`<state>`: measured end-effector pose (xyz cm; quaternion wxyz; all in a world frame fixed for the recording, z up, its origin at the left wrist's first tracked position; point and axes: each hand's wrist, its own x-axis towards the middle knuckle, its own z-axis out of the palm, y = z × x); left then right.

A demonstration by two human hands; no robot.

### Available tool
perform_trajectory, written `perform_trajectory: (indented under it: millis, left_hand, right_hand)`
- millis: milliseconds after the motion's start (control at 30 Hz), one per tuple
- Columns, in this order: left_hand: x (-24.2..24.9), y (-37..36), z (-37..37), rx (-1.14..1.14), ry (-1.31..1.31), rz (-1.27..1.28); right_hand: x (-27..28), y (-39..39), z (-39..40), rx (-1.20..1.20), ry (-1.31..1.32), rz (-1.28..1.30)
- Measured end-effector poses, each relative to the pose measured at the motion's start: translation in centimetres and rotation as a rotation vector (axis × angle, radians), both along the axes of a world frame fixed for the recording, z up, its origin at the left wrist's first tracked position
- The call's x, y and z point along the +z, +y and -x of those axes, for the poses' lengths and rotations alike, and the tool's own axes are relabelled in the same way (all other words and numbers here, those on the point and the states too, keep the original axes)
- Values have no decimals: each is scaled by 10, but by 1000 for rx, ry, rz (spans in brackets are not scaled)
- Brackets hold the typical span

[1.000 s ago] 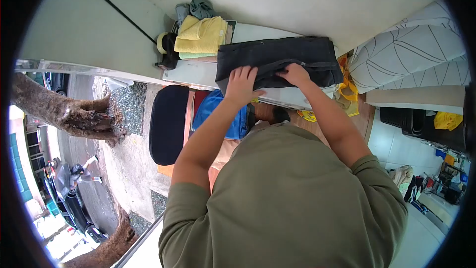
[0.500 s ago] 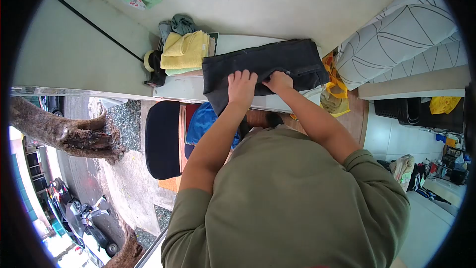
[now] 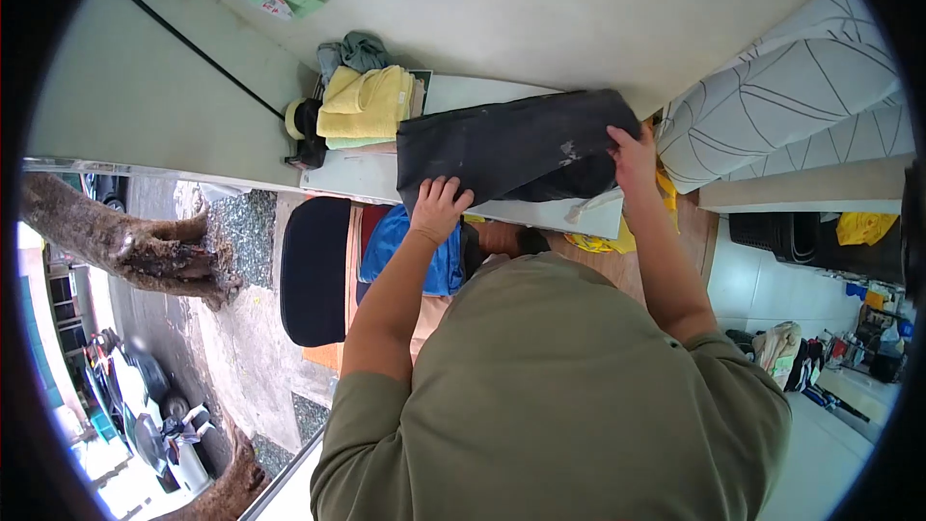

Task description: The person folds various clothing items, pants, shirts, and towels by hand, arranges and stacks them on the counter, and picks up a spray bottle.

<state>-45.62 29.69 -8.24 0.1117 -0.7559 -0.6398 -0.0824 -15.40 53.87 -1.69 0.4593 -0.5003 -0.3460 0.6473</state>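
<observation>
Dark folded trousers [image 3: 511, 140] lie lengthwise across a white tabletop, with a pale mark on the cloth toward the right. My left hand [image 3: 441, 207] rests at their near left edge, fingers laid over the fabric. At the right end, my right hand [image 3: 635, 162] pinches the edge of the trousers, its thumb on top and the other fingers partly hidden. A loose dark fold sags between the hands along the near side.
Folded yellow towels [image 3: 365, 106] are stacked left of the trousers, near a roll of tape [image 3: 295, 120]. A black chair back [image 3: 315, 270] and a blue bundle [image 3: 410, 246] stand nearer. Yellow bags [image 3: 666, 198] lie at the right, below a patterned cushion [image 3: 781, 101].
My right hand has moved right from the middle to the trousers' right end. My left hand has shifted left and nearer to me. The top layer now lies differently, showing the pale mark.
</observation>
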Motion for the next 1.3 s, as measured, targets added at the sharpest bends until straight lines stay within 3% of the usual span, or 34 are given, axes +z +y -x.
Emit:
perform_trajectory:
  millis: [67, 167, 267, 300, 400, 433, 533, 633, 667, 733, 800, 867, 933, 1000, 1067, 1167, 1267, 1300]
  left_hand:
    - [0, 3, 2, -16, 1, 15]
    - [-1, 2, 6, -30, 0, 117]
    - [23, -6, 8, -39, -75, 226]
    - [32, -12, 10, -42, -110, 258]
    - [23, -32, 17, -32, -189, 348]
    - [27, -33, 15, -28, -238, 357]
    - [13, -32, 10, 55, -304, 168]
    - [-2, -23, 3, 582, -608, -42]
    - [-10, -22, 1, 758, -713, -87]
    - [-13, -19, 7, 735, -721, -100]
    - [-13, -20, 14, 803, -861, -96]
    - [-17, -24, 20, 816, -954, -118]
    - [-23, -33, 21, 808, -1050, -116]
    - [-21, -42, 25, 778, -1142, -112]
    - [-11, -54, 26, 839, -1289, -53]
    - [-28, -64, 36, 877, -1492, -81]
    - [-45, -70, 43, 902, -1625, -168]
    - [-39, -75, 43, 916, -1670, -166]
  right_hand:
    - [9, -20, -7, -24, -39, -81]
    - [-43, -28, -41, -39, -290, -77]
    - [-28, -54, -29, -6, -1358, -814]
    - [-15, -59, -19, 186, -1187, -890]
    - [-32, -64, -10, 801, -1386, -1056]
    - [-64, -52, -18, 861, -1359, -897]
    - [-66, -45, -27, 858, -1353, -938]
    - [-61, -33, -32, 978, -1388, -878]
    - [-40, -36, -27, 1059, -1481, -758]
    - [20, -40, 18, 1196, -1662, -529]
    - [34, -35, 84, 1311, -1664, -361]
    - [28, -62, 146, 924, -961, -998]
    - [43, -89, 226, 994, -702, -1136]
    - [22, -97, 295, 1123, -683, -1222]
    - [2, -104, 348, 1091, -772, -1287]
    - [-14, -114, 393, 902, -1086, -1525]
    - [-23, -114, 407, 985, -1457, -1541]
    - [-29, -113, 407, 865, -1431, -1656]
